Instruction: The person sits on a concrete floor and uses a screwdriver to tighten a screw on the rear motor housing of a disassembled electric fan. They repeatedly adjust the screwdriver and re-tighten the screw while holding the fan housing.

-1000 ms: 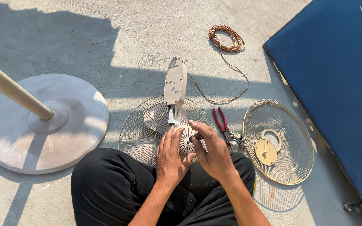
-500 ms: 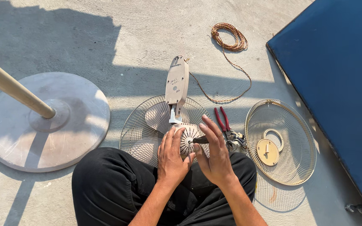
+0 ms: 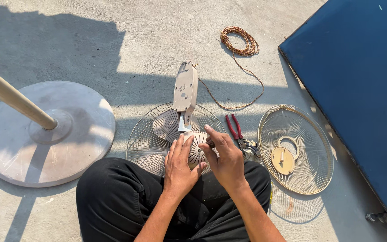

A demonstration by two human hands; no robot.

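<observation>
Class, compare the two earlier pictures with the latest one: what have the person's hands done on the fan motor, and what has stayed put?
The right hand, first curled over the ribbed motor housing, lifted and spread its fingers, then settled back against the housing's right side. The left hand kept cupping it from the left. Nothing was let go. The rear grille, red pliers, loose front grille, cord and round stand base stayed as they were.

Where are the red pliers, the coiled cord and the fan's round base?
Pliers [image 3: 234, 126], head view, on a red handle.
Cord [image 3: 240, 41], head view, on the coiled loops.
Base [image 3: 86, 134], head view, on the flat disc right of the pole.
</observation>
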